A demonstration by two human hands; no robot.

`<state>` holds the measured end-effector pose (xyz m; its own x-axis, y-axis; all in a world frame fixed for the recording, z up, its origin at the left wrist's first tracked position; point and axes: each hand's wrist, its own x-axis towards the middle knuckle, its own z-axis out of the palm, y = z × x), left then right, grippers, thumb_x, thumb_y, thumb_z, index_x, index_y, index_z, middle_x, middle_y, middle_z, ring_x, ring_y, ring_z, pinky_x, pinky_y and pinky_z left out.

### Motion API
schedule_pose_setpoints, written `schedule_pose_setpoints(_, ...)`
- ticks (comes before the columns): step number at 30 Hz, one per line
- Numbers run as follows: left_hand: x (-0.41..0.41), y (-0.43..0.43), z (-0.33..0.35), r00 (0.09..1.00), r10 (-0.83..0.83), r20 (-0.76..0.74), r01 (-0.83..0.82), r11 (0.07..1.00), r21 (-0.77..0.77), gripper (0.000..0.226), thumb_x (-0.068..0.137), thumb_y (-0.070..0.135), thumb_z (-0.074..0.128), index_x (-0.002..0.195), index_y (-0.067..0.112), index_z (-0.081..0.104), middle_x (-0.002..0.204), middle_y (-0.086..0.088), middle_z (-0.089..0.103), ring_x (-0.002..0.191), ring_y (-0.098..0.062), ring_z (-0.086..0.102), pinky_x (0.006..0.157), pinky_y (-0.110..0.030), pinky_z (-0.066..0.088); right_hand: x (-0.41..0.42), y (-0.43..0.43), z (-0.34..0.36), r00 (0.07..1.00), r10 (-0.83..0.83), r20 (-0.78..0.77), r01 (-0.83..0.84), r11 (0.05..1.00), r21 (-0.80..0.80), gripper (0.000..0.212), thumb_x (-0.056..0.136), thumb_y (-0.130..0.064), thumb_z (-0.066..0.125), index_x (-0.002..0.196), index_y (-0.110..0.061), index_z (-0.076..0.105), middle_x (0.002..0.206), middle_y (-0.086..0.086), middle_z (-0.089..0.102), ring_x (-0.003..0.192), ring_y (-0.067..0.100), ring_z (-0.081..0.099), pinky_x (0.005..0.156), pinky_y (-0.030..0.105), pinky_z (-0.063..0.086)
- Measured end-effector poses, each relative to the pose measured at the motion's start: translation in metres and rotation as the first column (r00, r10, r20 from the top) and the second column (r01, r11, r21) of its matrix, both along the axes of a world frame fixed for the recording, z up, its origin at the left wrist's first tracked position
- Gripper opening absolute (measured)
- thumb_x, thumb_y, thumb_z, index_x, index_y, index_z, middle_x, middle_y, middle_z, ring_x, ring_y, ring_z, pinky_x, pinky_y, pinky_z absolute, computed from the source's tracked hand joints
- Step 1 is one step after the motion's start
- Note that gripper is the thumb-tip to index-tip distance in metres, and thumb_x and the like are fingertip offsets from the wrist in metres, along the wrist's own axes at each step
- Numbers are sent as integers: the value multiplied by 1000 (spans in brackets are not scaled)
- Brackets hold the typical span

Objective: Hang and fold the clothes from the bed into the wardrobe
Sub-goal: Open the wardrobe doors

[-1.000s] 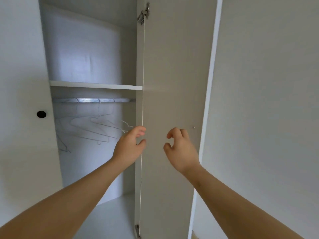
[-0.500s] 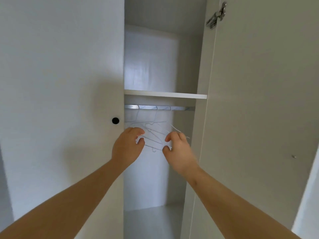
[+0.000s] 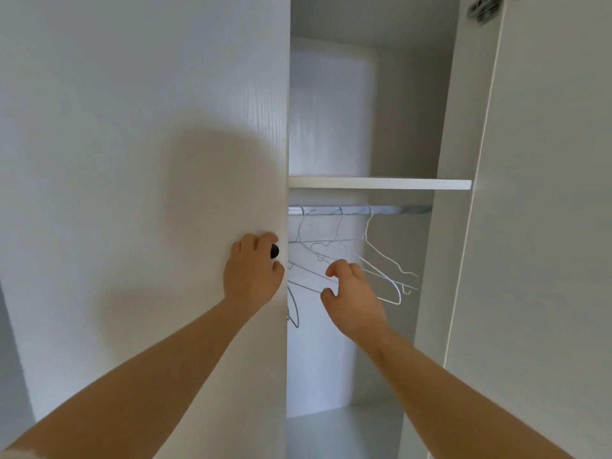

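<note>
Left hand: fingers curled round the small round black knob at the right edge of the white wood-grain left door.
Right hand: raised in the opening, fingers curled, thumb apart from them; contact with the hanger wire cannot be told.
Hands: apart, either side of the left door's edge.
Opening: narrow, bounded by the left door's edge and the plain white right door, which stands swung out.
White wardrobe: straight ahead, interior lit, bare floor panel below.
Thin white wire hangers: several, tilted and overlapping, just behind the right hand.
Silver metal rail: horizontal, carrying the hanger hooks.
White flat shelf: just above the rail.
</note>
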<state>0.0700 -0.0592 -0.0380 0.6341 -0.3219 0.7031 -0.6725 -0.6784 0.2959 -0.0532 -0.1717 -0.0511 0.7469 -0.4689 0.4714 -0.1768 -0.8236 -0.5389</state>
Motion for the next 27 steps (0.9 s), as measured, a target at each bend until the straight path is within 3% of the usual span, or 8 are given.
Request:
schedule_pose_setpoints(4,8,-7,-4,996,-19,84,22,999,-33,22,87,17,53,107,10,57,105,-8,57,100,-27,45,71,-32,37,6,-4,-9,1000,-16,21,15,998,60,26,91,-13,47,117,-17,46,124,-2,44,70,19,52,65,26,41)
schedule_pose_setpoints(9,-6,-7,-2,999,-50,10,51,993,-105,17,90,16,49,104,10,55,105,-7,57,99,-26,44,76,-31,35,8,-3,-20,999,-37,29,34,994,102,24,89,-10,47,112,-14,49,121,-2,46,58,12,45,63,25,38)
schedule_pose_setpoints(15,-67,20,-12,995,-70,63,87,947,-308,9,86,14,57,90,5,57,87,-6,55,80,-21,43,68,-25,33,-3,13,-26,999,24,33,-27,995,99,22,89,-12,48,111,-15,50,120,-2,47,66,12,44,66,25,38)
schedule_pose_setpoints(19,-105,52,-14,991,-122,49,131,891,-435,13,89,21,56,86,9,59,82,0,56,79,-20,50,68,-25,37,-23,33,-29,989,133,67,-139,985,102,19,89,-13,50,107,-18,51,114,-5,47,61,10,48,59,23,37)
schedule_pose_setpoints(23,-137,88,-19,992,-115,49,124,862,-492,8,90,20,52,86,15,57,81,3,57,81,-21,53,72,-31,43,-46,68,-35,946,311,93,-321,940,114,16,89,-13,50,100,-24,50,103,-12,47,68,1,48,58,9,33)
schedule_pose_setpoints(27,-163,124,-24,990,-97,103,135,867,-479,11,86,13,46,86,15,57,82,7,56,80,-15,52,77,-36,46,-70,110,-39,882,466,75,-471,860,198,16,93,-15,43,100,-29,50,87,-12,56,62,3,52,56,16,41)
